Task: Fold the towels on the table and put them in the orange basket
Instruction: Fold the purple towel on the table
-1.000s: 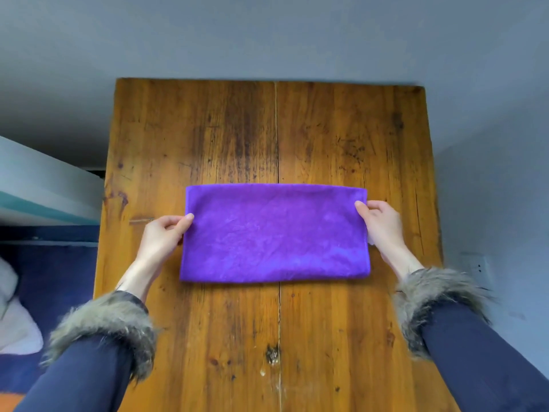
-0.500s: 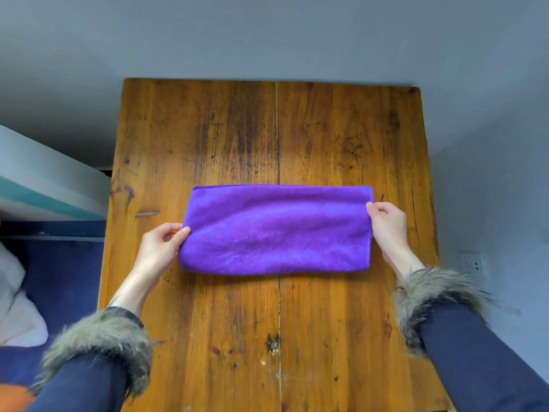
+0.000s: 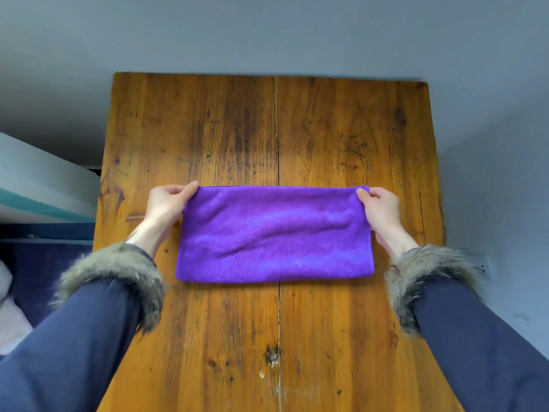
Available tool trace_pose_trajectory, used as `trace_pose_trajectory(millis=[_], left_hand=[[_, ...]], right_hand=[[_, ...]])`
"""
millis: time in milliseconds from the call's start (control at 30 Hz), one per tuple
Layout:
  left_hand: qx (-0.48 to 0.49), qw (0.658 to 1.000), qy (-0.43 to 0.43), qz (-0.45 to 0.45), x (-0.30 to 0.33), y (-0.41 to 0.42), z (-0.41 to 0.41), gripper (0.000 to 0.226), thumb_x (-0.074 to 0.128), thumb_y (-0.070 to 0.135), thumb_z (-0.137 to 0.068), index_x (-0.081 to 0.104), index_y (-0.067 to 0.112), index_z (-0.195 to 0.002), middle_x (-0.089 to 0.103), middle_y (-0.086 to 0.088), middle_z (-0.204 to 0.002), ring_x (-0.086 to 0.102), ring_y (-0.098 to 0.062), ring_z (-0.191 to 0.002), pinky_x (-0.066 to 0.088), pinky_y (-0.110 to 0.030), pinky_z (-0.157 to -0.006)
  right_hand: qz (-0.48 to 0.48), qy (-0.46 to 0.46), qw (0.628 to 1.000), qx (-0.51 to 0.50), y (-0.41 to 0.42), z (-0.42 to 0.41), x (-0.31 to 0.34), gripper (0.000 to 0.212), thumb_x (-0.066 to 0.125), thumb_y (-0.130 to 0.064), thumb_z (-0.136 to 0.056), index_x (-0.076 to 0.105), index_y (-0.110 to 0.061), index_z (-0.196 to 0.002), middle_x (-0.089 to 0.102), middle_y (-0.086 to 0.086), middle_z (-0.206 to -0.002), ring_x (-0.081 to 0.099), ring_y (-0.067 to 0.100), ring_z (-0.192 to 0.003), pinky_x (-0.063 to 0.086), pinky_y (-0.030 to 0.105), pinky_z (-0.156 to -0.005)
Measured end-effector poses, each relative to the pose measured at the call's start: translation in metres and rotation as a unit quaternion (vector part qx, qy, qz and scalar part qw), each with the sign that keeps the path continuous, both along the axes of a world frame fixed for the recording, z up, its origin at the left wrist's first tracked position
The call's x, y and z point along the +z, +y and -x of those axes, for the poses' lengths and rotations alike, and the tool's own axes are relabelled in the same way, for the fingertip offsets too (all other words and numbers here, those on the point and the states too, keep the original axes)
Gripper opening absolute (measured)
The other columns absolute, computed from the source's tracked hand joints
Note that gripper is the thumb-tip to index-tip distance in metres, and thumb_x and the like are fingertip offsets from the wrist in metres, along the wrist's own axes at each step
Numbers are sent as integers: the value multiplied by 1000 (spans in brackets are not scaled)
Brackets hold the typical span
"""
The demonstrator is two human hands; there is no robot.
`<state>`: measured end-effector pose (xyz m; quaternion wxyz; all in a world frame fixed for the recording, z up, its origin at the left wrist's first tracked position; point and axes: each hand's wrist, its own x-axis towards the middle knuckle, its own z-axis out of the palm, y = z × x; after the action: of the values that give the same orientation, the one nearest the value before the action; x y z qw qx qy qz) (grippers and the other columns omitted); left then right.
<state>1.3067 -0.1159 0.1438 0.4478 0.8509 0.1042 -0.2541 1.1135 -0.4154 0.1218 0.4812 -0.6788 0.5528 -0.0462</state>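
While both hands, left hand (image 3: 166, 203) and right hand (image 3: 381, 208), pinch the purple towel (image 3: 273, 236), it lies on the wooden table (image 3: 267, 129)

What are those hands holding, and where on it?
The purple towel: the left hand pinches its far left corner, the right hand its far right corner.

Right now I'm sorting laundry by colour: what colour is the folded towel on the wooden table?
Purple, a plain purple fleecy towel, seen best in the head view.
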Motion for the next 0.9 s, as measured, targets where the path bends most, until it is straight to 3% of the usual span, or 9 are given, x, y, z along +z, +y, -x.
trace_pose_trajectory(millis=[133, 233, 400, 567, 700, 800, 900], left_hand=[[26, 999, -40, -23, -10, -1, -3, 21, 64, 33, -86, 65, 12, -89, 60, -1, -82, 50, -12, -79, 38, -23, -69], [22, 994, -89, -50, -9, 3, 10, 27, 60, 33, -88, 59, 14, -106, 56, 6, -78, 53, -14, -86, 37, -24, -76], [-19, 991, -106, -81, -7, 22, 60, 43, 60, 34, -88, 49, 11, -122, 58, -3, -96, 54, -20, -92, 38, -31, -84], [-14, 982, -106, -158, -15, 57, 100, 34, 60, 38, -88, 58, 12, -111, 64, -9, -101, 48, -32, -110, 32, -40, -96], [-46, 977, -109, -179, -11, 65, 108, 31, 60, 39, -88, 62, 12, -104, 62, -10, -104, 43, -33, -110, 32, -40, -94], [-79, 974, -83, -197, -23, 67, 106, 39, 59, 48, -85, 69, 11, -95, 63, -14, -103, 46, -38, -106, 29, -35, -88], [-47, 980, -34, -188, -31, 66, 106, 51, 57, 59, -80, 70, 9, -79, 63, -20, -95, 45, -39, -102, 27, -32, -89]], right_hand=[[4, -4, 1000, -24, -2, -1, -5, 31, 55, -28, -90, 61, 1, -84, 56, 6, -75, 51, 20, -72, 44, 35, -67], [30, -6, 999, -30, 6, 4, 6, 16, 55, -29, -91, 61, -15, -97, 63, 2, -86, 61, 22, -88, 49, 40, -84], [60, 23, 998, -7, 37, 40, 27, 30, 53, -31, -93, 57, -11, -115, 65, 3, -99, 60, 19, -94, 45, 37, -90], [135, 62, 986, 72, 53, 78, 36, 26, 57, -28, -91, 58, -17, -114, 60, -8, -96, 46, 15, -107, 30, 40, -97], [177, 77, 978, 77, 63, 93, 35, 20, 60, -26, -88, 61, -16, -105, 59, -3, -95, 50, 24, -101, 36, 40, -88], [107, 97, 989, 42, 75, 91, 32, 24, 60, -30, -88, 58, -13, -105, 57, -3, -88, 55, 27, -96, 41, 40, -87], [11, 114, 993, -26, 83, 90, 30, 30, 59, -33, -89, 57, -9, -107, 56, 0, -90, 56, 25, -92, 41, 33, -81]])
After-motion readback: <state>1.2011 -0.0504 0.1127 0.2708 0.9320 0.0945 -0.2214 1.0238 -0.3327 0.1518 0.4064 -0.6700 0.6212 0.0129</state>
